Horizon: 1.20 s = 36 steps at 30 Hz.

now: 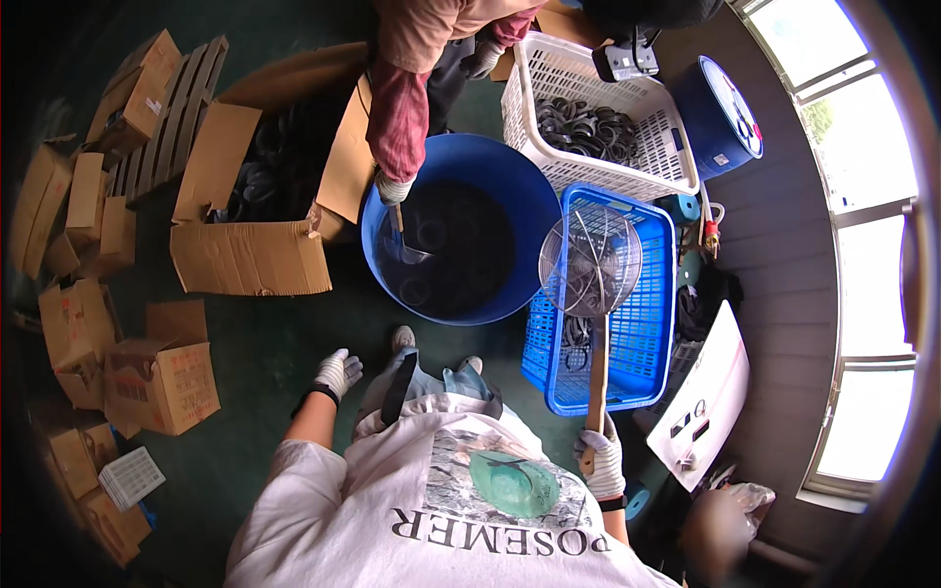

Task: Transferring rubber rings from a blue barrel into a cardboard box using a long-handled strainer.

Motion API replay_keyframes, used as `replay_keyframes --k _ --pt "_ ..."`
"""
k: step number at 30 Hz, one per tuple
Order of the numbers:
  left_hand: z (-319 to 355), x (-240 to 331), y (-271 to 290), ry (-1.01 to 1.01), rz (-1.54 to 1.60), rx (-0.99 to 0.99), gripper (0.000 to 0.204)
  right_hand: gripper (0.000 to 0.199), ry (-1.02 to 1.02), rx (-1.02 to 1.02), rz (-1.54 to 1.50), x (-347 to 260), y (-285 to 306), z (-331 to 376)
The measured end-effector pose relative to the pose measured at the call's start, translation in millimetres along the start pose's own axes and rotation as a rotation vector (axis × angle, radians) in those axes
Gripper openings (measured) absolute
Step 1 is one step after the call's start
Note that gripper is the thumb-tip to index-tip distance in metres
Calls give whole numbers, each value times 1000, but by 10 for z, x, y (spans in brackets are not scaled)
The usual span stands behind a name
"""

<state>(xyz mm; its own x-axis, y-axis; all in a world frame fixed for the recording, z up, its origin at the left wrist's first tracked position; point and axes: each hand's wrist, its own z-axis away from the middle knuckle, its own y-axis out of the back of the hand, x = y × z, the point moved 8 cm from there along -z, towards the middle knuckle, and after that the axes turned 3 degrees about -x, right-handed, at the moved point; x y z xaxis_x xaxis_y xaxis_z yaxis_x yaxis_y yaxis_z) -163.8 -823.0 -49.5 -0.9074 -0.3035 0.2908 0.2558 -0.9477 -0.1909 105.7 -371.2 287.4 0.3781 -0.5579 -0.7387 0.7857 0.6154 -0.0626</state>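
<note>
White short-sleeved T-shirt (368, 510) (green-and-grey print (515, 480), dark lettering (466, 534)); hands (339, 371) in whitish gloves (607, 461), black wristbands (321, 391).

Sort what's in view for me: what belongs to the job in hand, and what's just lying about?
Seemingly in the job:
mesh strainer, held in the right hand
blue tub, where a co-worker's hand holds a tool
blue crate below the strainer

Seemingly lying about:
cardboard boxes, far left
wooden pallet
blue drum
white panel
</note>
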Motion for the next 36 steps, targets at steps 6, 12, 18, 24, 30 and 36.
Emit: replay_keyframes --k 6,12,18,24,30,36 --pt "-89 -35 -188 -3 -31 -37 34 58 -1 40 -131 225 236 -32" --pt "-173 -258 -89 7 -52 -14 35 61 6 55 -199 372 385 58" --pt "-202 -242 34 21 -77 18 36 60 10 60 -112 280 288 15" --pt "-196 -275 -32 -10 -26 -17 35 54 3 7 -100 296 166 -136" --pt "-210 -355 -53 -23 2 -16 34 45 -135 -154 -315 553 46 -299" --pt "-247 -412 81 -19 -1 -13 38 26 -360 -264 -692 1000 191 -528"
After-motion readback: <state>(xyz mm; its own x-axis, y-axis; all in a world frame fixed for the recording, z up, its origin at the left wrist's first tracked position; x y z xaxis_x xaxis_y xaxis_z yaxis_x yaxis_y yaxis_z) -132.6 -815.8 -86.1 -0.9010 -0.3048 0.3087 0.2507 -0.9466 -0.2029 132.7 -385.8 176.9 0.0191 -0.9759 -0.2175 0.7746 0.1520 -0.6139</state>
